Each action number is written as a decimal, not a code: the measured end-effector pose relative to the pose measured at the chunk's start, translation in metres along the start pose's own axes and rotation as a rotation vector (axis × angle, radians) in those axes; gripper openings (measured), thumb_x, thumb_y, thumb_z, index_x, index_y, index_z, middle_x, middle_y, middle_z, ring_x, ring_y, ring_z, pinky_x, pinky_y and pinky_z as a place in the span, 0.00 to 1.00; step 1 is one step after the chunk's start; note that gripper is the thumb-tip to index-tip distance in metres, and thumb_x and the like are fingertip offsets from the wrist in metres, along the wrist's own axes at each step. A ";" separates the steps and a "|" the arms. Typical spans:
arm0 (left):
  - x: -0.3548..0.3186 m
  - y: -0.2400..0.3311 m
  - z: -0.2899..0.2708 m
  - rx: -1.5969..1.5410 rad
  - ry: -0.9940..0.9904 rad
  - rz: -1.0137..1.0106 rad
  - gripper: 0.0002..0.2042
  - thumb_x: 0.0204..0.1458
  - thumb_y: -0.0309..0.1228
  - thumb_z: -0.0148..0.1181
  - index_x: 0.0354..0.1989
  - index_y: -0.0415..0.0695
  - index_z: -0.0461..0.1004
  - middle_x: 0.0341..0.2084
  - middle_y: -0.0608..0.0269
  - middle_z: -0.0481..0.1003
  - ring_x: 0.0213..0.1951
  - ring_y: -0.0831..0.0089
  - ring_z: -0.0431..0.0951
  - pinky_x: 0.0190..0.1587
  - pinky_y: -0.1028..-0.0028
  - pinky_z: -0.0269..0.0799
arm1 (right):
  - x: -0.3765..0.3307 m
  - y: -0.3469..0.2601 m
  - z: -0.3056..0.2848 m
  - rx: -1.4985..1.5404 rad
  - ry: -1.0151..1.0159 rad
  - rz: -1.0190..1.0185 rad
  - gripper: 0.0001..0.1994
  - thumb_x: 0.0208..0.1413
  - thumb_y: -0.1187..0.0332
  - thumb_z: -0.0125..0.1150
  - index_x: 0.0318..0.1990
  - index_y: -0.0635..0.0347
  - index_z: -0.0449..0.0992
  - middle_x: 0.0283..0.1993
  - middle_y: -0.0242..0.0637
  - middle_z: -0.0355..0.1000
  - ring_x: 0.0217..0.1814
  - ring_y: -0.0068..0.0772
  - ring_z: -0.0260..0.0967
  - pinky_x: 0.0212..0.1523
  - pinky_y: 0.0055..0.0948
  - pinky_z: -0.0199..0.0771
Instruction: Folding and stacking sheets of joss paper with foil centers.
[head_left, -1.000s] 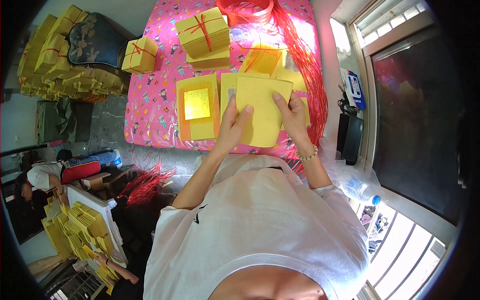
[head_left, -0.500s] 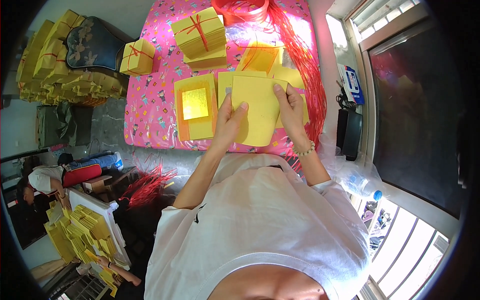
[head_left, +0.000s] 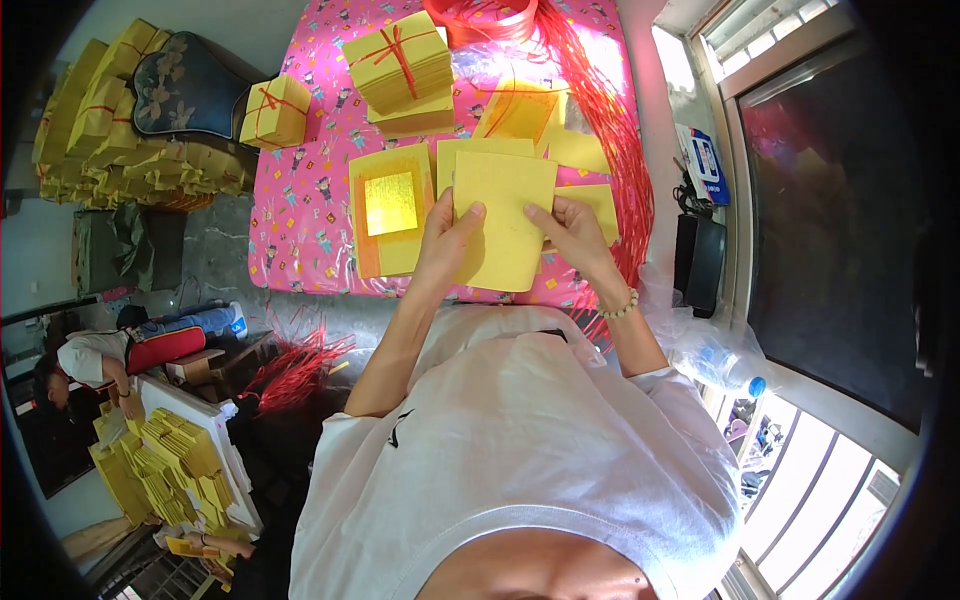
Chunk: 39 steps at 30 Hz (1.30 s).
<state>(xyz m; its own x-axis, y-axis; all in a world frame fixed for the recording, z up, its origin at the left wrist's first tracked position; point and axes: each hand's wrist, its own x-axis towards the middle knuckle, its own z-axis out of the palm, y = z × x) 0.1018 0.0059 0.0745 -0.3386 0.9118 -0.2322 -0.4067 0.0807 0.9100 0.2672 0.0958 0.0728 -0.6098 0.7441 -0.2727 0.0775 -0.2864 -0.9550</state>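
Note:
Between my two hands I hold up a stack of yellow paper sheets (head_left: 506,225); how thick it is cannot be told from here. My left hand (head_left: 450,235) grips its left edge, thumb on the front face. On the right edge my right hand (head_left: 578,235) is closed the same way, a beaded bracelet at its wrist. Behind it, more yellow paper (head_left: 470,150) lies on the pink patterned tablecloth (head_left: 310,225). Left of my left hand rests an orange-bordered sheet with a shiny gold square (head_left: 391,205).
A tied yellow paper bundle (head_left: 400,65) and a smaller one (head_left: 275,112) stand at the back. Red strings (head_left: 600,110) hang along the right side by a red ring (head_left: 490,22). At lower left, co-workers sit by a table of yellow paper (head_left: 180,460).
My right hand has slid down the right edge of the paper stack, its thumb now on the front face. The stack has shifted slightly left and stands straighter.

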 end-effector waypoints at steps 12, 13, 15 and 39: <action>0.007 -0.010 -0.011 -0.060 -0.040 -0.105 0.18 0.59 0.28 0.50 0.57 0.39 0.64 0.50 0.62 0.71 0.50 0.75 0.71 0.52 0.74 0.66 | -0.009 0.017 -0.005 -0.065 -0.108 0.118 0.15 0.59 0.63 0.58 0.40 0.70 0.77 0.33 0.34 0.77 0.30 0.17 0.73 0.31 0.20 0.76; 0.009 -0.012 -0.012 -0.061 -0.039 -0.108 0.18 0.59 0.28 0.50 0.57 0.39 0.64 0.50 0.62 0.71 0.50 0.75 0.71 0.52 0.74 0.66 | -0.010 0.020 -0.003 -0.053 -0.071 0.087 0.15 0.59 0.62 0.58 0.39 0.70 0.78 0.32 0.34 0.77 0.30 0.17 0.73 0.30 0.20 0.76; 0.012 -0.018 -0.015 -0.094 -0.026 -0.143 0.17 0.59 0.28 0.50 0.57 0.39 0.64 0.50 0.61 0.71 0.50 0.75 0.71 0.53 0.74 0.66 | -0.009 0.022 0.000 -0.040 -0.035 0.059 0.15 0.59 0.62 0.58 0.38 0.70 0.78 0.31 0.33 0.77 0.29 0.17 0.73 0.30 0.20 0.76; 0.013 -0.018 -0.006 0.141 0.051 0.116 0.14 0.59 0.27 0.48 0.54 0.39 0.62 0.44 0.62 0.72 0.45 0.77 0.71 0.48 0.76 0.66 | -0.012 0.047 -0.018 -0.195 -0.134 0.161 0.13 0.58 0.61 0.59 0.33 0.63 0.76 0.28 0.27 0.74 0.29 0.15 0.71 0.27 0.16 0.72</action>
<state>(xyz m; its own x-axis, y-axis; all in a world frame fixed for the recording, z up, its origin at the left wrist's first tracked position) 0.0998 0.0141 0.0536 -0.4205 0.8970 -0.1364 -0.2405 0.0347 0.9700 0.2921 0.0841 0.0292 -0.6753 0.6080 -0.4174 0.3242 -0.2636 -0.9085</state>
